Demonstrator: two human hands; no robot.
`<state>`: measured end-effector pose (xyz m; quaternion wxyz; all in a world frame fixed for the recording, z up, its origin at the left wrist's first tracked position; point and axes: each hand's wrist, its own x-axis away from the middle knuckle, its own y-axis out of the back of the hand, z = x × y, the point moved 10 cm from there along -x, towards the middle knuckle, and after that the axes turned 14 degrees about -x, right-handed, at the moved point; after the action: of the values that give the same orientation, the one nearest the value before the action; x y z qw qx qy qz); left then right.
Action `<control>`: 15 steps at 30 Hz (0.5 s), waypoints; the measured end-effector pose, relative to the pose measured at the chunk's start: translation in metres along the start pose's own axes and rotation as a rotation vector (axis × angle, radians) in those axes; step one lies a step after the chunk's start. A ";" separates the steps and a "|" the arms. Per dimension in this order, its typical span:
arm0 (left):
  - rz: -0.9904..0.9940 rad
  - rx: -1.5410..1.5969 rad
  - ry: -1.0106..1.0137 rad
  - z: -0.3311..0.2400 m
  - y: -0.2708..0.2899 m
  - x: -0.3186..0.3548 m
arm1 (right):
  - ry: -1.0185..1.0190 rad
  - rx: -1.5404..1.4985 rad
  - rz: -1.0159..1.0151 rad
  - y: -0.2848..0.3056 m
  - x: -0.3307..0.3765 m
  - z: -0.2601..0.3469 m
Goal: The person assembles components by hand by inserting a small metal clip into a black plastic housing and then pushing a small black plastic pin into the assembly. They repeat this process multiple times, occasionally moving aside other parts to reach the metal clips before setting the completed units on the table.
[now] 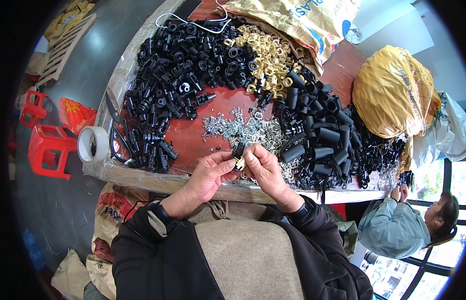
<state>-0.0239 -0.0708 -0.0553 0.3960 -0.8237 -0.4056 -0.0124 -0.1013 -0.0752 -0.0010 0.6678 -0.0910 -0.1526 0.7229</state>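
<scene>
Close to the table's front edge, my left hand pinches a small black plastic fitting with a gold-coloured piece on it. Thumb and fingers of my right hand close on the gold piece from the other side, so the fingertips nearly meet. How the gold piece sits on the fitting is partly hidden by the fingers. Just beyond the hands lies a spread of small silver screws and clips. A big heap of black plastic fittings fills the table's far left, with gold-coloured rings beside it.
Black tubes are heaped to the right. Scissors and a tape roll lie at the left edge. A yellow sack stands far right. Red stools are on the floor. A co-worker sits at right, hands at the table.
</scene>
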 end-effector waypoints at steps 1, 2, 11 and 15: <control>-0.005 -0.001 -0.001 0.000 0.000 0.000 | 0.000 0.000 0.000 0.000 0.000 0.000; -0.010 -0.003 -0.002 0.000 0.001 0.000 | -0.010 -0.004 -0.005 0.000 0.001 0.000; 0.005 -0.019 -0.003 0.001 0.001 0.001 | -0.044 -0.097 0.048 -0.002 0.004 0.000; 0.003 -0.029 0.012 0.001 -0.001 0.001 | -0.068 -0.060 0.043 0.001 0.004 0.001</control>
<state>-0.0239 -0.0692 -0.0545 0.3866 -0.8298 -0.4019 -0.0224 -0.1032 -0.0718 0.0000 0.6435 -0.0897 -0.1951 0.7348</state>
